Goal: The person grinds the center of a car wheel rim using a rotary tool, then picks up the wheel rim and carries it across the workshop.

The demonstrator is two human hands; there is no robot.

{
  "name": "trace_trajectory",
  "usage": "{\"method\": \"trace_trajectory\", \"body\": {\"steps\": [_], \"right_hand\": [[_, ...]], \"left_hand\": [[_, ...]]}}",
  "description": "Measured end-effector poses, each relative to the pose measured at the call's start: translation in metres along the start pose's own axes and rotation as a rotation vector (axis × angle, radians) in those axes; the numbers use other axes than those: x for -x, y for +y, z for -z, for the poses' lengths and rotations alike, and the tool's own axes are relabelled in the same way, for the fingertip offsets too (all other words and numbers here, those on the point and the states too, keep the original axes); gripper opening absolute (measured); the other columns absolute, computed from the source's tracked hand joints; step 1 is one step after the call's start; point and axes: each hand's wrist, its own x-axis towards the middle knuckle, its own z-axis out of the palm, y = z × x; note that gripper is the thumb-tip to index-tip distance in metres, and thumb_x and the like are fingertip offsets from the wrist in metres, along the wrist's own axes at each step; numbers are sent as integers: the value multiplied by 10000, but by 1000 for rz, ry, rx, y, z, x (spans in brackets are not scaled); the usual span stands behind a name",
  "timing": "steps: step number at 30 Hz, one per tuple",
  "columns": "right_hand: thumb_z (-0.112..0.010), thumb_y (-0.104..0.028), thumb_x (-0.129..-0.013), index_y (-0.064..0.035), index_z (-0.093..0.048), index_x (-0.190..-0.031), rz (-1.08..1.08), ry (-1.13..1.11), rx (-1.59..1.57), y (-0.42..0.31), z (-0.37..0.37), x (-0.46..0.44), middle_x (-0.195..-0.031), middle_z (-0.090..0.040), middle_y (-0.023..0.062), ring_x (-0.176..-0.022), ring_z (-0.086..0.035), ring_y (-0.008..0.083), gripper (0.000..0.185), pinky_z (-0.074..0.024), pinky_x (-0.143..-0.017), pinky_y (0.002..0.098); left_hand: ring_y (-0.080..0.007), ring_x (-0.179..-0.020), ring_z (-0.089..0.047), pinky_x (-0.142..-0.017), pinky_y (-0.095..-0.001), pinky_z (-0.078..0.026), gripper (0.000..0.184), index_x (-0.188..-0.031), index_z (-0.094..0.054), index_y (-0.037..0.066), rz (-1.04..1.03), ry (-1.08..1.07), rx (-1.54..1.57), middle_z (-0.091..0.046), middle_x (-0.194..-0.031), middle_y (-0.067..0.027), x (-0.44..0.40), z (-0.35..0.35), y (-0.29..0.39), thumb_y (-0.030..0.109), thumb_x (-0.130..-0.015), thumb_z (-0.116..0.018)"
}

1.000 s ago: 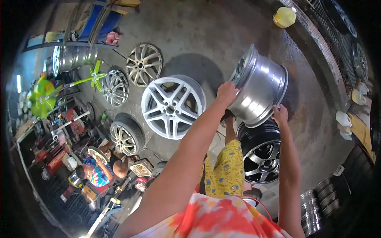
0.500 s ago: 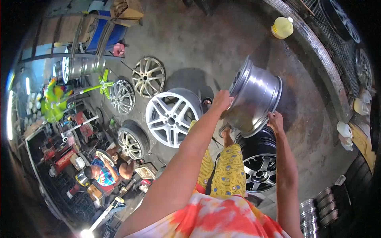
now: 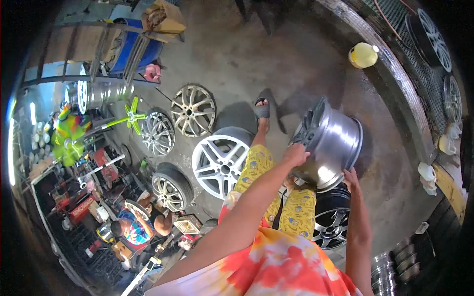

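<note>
A silver wheel rim [image 3: 335,145] is held up in front of me, tilted, its spoked face toward the left and its barrel toward the right. My left hand [image 3: 296,155] is closed on the edge at the spoked side. My right hand [image 3: 351,179] grips the lower lip at the other end. Partly below the rim, a black wheel with silver spokes [image 3: 332,228] is on the floor. A white five-spoke rim [image 3: 223,165] is to the left, partly hidden by my leg.
Two multi-spoke rims [image 3: 193,110] [image 3: 157,133] and a tyred wheel [image 3: 171,187] are at the left. A co-worker [image 3: 133,227] sits lower left, near a green fan [image 3: 69,141]. A yellow jug [image 3: 363,55] is beside the ledge [image 3: 390,64]; rims are stacked lower right [image 3: 385,269].
My left leg has stepped forward and its sandalled foot now shows on the floor. The held rim remains in both hands and sits lower in view.
</note>
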Motion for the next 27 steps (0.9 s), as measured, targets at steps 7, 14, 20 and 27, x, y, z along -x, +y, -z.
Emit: {"method": "trace_trajectory", "body": {"steps": [7,14,20,27], "right_hand": [[-628,-138,-886,-54,-633,-1247,131,145,177,-26,-38,32,-1008,-674,41,-932,-643,203,370,-530,-831,359],[-539,-31,-884,-27,-627,-1303,249,11,242,-101,-130,34,-1028,-629,1,-895,-574,135,428,-484,-817,313],[-522,9,-916,-53,-613,-1376,477,126,596,-149,-158,-2,-1044,-658,28,-914,-599,170,473,-493,-829,333],[-541,-10,-923,-68,-605,-1349,549,-61,707,-220,-155,-60,-1062,-699,64,-992,-666,238,435,-546,-874,420]], "left_hand": [[-524,-1083,-649,-942,-590,-522,325,-1116,-664,-17,54,65,379,-697,-1097,-310,4,-9,-37,286,-1006,-620],[-503,-1018,-676,-905,-557,-507,443,-1120,-653,-63,206,246,633,-704,-1009,-324,9,4,-124,357,-987,-609],[-510,-1204,-626,-1051,-500,-475,530,-1305,-617,-83,333,126,1035,-670,-1232,-359,3,-13,-137,317,-961,-571],[-423,-1061,-706,-935,-494,-527,425,-1227,-686,-31,238,249,1149,-734,-1078,-280,24,42,-121,283,-950,-615]]}}
